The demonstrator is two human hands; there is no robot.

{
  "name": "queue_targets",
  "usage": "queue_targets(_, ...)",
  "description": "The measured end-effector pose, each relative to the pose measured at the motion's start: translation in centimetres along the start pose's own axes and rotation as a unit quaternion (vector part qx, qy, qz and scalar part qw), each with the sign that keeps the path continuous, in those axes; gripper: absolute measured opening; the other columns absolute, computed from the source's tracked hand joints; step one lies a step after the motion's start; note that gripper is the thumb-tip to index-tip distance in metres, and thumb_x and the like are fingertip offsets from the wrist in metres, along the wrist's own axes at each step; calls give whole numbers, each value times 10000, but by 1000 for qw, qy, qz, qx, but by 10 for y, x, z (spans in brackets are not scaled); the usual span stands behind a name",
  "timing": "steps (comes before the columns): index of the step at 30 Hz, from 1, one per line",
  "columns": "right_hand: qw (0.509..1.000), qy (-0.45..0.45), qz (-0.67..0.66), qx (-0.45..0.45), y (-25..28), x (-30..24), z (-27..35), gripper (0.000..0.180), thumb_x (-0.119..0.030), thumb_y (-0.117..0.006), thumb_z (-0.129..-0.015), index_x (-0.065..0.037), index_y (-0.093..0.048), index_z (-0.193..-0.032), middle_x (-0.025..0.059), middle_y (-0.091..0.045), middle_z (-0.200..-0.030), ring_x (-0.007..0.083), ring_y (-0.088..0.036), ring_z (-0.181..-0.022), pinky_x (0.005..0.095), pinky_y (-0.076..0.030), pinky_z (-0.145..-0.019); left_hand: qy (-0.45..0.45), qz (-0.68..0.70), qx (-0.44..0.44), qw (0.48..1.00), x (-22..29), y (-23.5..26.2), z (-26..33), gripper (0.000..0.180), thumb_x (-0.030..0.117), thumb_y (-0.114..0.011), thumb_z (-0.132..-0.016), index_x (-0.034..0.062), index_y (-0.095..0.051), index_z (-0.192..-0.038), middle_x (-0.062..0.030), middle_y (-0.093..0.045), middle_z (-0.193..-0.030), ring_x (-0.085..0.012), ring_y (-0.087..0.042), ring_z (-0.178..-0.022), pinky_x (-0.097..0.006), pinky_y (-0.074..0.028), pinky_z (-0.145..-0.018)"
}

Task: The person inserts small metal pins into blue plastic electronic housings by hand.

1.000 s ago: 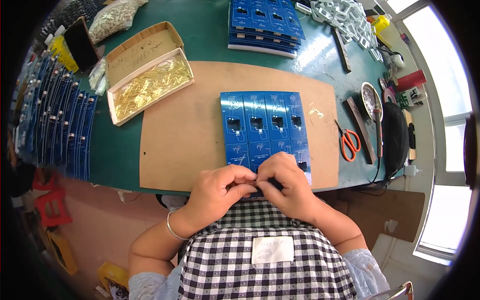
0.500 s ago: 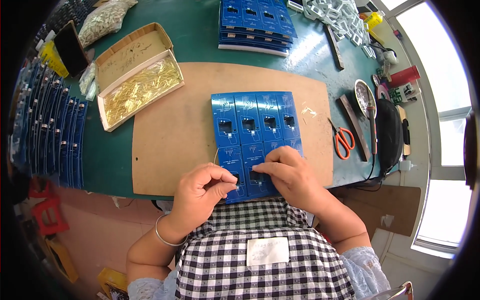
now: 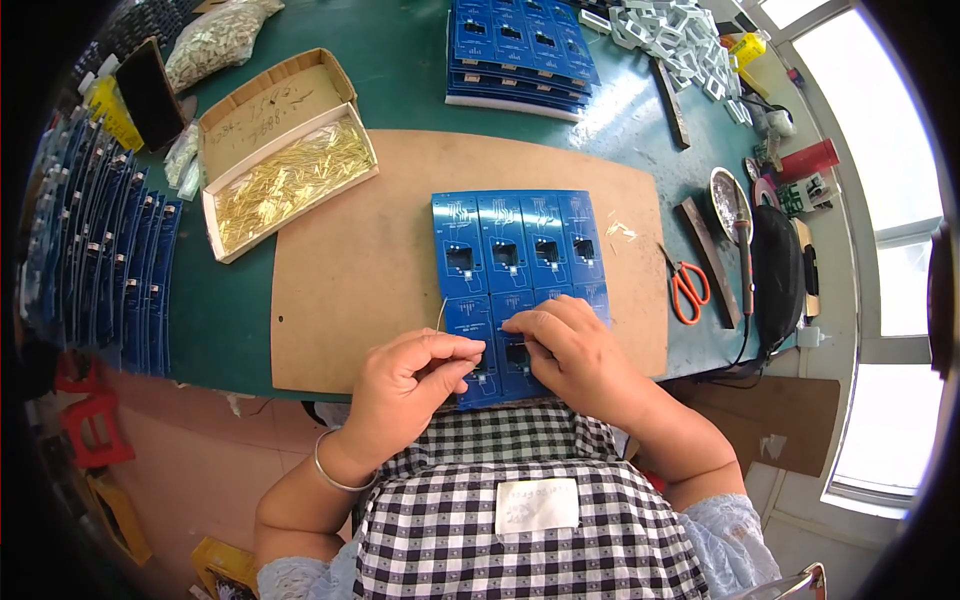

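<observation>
A blue circuit board panel [image 3: 520, 250] with several square cut-outs lies on a brown board [image 3: 360, 270] on the green table. My left hand [image 3: 410, 385] pinches a thin metal pin at the panel's near left corner, the pin's wire curving up over the board. My right hand [image 3: 565, 350] rests on the panel's near edge, its fingertips pinching a small pin against the blue surface. Both wrists come from the lower edge over a checked apron.
A cardboard box of gold pins [image 3: 290, 185] and its lid [image 3: 265, 105] sit at the left. Racked blue boards [image 3: 95, 260] line the far left. A stack of blue panels [image 3: 520, 50], orange scissors [image 3: 688, 285], a metal dish [image 3: 728, 195] and white parts [image 3: 670, 35] lie beyond.
Both hands have parted slightly: my left hand drew back to the left with a pin, while my right hand settled on the panel's near edge.
</observation>
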State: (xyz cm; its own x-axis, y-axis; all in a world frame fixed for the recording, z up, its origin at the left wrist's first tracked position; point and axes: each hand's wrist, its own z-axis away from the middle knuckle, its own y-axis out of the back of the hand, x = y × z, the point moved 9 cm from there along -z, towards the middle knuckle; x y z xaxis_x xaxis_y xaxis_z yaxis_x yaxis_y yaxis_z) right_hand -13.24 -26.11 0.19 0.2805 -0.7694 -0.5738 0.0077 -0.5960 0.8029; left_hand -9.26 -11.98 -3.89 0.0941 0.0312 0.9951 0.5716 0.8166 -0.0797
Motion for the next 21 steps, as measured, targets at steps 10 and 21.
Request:
queue_targets(10, 995, 70, 57, -32, 2, -16, -9, 285, -20, -638, -730, -48, -600, -1011, 79, -584, -897, 261, -566, -831, 371, -444, -790, 48, 174, 33, 983, -15, 16, -6, 219, 51, -648, -918, 37, -623, -1135, -28, -666, -970, -32, -571, -773, -172, -457, -606)
queue_targets(21, 974, 126, 177, 71, 8, -20, 17, 255, -137, -676, -707, -105, -680, -959, 25, -606, -973, 189, -563, -848, 365, -401, -804, 46, 87, -4, 995, -11, -3, -1, 93, 29, -663, -899, 10, -681, -988, -33, -697, -923, -45, -595, -761, -186, -483, -663)
